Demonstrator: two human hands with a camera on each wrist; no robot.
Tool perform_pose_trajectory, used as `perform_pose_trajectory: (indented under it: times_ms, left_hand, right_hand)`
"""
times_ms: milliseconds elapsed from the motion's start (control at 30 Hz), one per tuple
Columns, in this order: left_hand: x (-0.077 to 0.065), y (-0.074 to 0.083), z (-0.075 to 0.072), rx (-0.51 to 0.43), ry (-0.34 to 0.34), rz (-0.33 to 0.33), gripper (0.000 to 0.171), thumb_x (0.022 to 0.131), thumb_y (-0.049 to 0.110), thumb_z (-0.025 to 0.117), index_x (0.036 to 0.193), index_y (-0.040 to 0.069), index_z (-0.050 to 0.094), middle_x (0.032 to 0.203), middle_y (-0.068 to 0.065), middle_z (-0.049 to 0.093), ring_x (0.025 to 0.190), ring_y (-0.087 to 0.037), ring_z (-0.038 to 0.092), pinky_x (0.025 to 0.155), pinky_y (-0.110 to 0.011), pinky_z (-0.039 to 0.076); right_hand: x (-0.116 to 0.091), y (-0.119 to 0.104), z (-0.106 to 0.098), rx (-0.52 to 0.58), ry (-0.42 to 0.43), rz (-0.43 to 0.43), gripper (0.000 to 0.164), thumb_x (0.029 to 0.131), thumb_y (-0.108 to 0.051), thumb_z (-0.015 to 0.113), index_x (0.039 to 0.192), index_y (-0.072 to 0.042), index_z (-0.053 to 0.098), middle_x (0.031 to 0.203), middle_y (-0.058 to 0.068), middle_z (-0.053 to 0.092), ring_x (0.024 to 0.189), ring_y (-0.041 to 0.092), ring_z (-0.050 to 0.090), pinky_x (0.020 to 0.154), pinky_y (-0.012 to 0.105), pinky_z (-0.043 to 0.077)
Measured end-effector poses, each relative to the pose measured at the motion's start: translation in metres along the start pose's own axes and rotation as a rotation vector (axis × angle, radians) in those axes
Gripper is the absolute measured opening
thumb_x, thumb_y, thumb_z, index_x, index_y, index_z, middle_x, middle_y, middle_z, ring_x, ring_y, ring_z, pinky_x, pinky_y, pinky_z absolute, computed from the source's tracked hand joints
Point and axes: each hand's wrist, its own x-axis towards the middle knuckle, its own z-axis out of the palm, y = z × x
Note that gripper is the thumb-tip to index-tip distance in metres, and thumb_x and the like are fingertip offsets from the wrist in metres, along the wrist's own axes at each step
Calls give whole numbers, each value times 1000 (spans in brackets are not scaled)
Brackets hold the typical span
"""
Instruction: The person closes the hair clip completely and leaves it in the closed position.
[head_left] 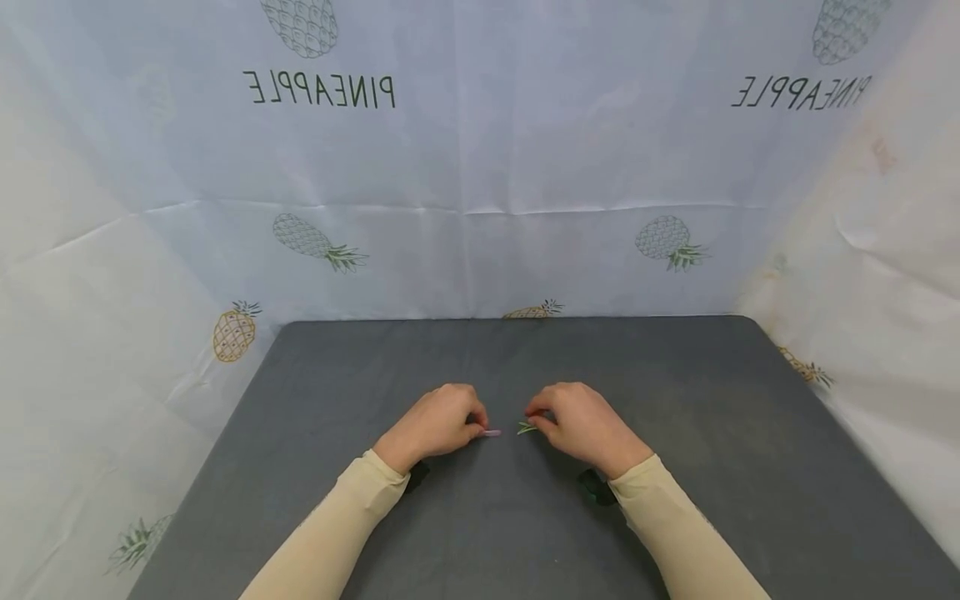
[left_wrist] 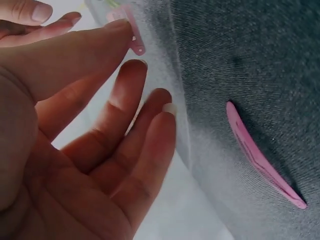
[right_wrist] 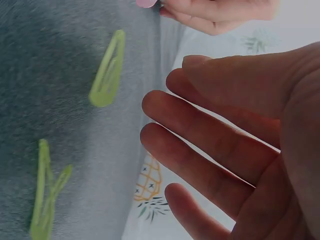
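My left hand (head_left: pixel 441 419) pinches a pink snap hair clip (left_wrist: pixel 135 32) between thumb and index finger, its other fingers loosely bent. On the table below that hand lies a second pink hair clip (left_wrist: pixel 262 157). Across from it, my right hand (head_left: pixel 585 421) hovers over the table with fingers slightly bent, and nothing shows between them in the right wrist view. Two green snap hair clips lie near it. One green clip (right_wrist: pixel 107 70) looks closed, while the other green clip (right_wrist: pixel 45 195) has its inner tongue sprung apart from the frame.
A dark grey table (head_left: pixel 465 533) spreads under both hands. White cloth printed with pineapples (head_left: pixel 480 167) hangs behind and along the sides. Dark wrist devices (head_left: pixel 596 487) sit under the cream sleeves (head_left: pixel 337 517).
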Motion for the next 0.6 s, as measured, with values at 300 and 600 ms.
perform_pose_trajectory:
  times_ms: [300, 600]
  left_hand:
    - [4, -2, 2, -37, -31, -22, 8, 97, 13, 80, 93, 17, 86, 89, 5, 67, 78, -9, 58, 70, -27, 51]
    - [18, 14, 3, -10, -45, -22, 12, 98, 22, 81, 107, 14, 83, 103, 1, 71, 84, -13, 65, 77, -32, 56]
  right_hand:
    - [-1, 12, 6, -21, -9, 20, 12, 96, -12, 82, 108, -13, 86, 100, -1, 82, 92, 20, 77, 83, 40, 63]
    - [0, 21, 10, -32, -3, 3, 12, 95, -14, 83, 106, -14, 86, 99, -1, 82, 87, 17, 75, 80, 37, 62]
